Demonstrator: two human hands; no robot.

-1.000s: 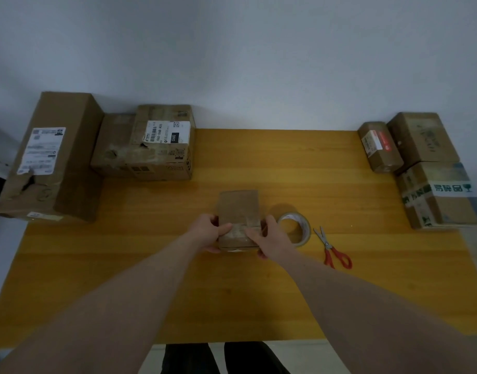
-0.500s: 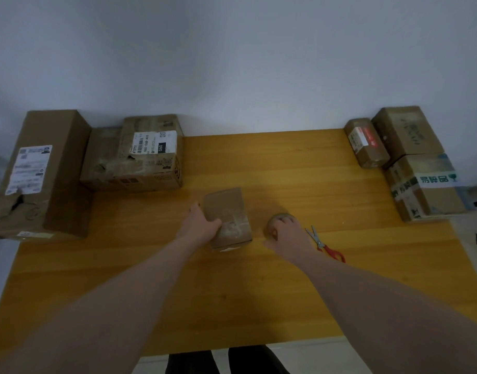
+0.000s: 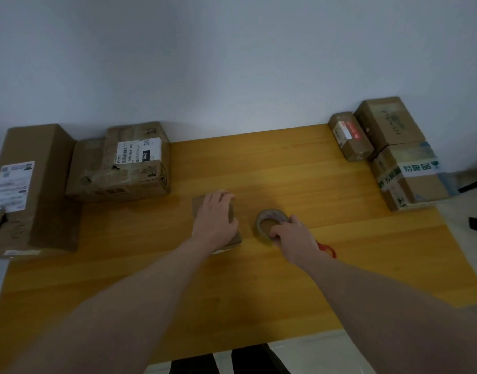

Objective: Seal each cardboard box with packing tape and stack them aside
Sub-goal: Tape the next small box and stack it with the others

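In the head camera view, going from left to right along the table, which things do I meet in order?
Tall box with a white label → box with a barcode label → small box under the left hand → tape roll gripped by the right hand → red-handled scissors → box with green-printed tape.

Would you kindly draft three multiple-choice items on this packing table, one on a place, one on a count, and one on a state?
1. Where does the tape roll lie?
A. right of the small box
B. on top of that box
C. on the floor

2. How many boxes stand at the table's far right?
A. one
B. three
C. five

3. What is the left hand doing?
A. holding scissors
B. hanging off the table
C. resting flat on the small box

Key: 1 A, the roll lies on the table beside the box, under the right hand. 2 B, a labelled box, a plain one and a green-taped one. 3 C, its fingers lie straight across the lid.
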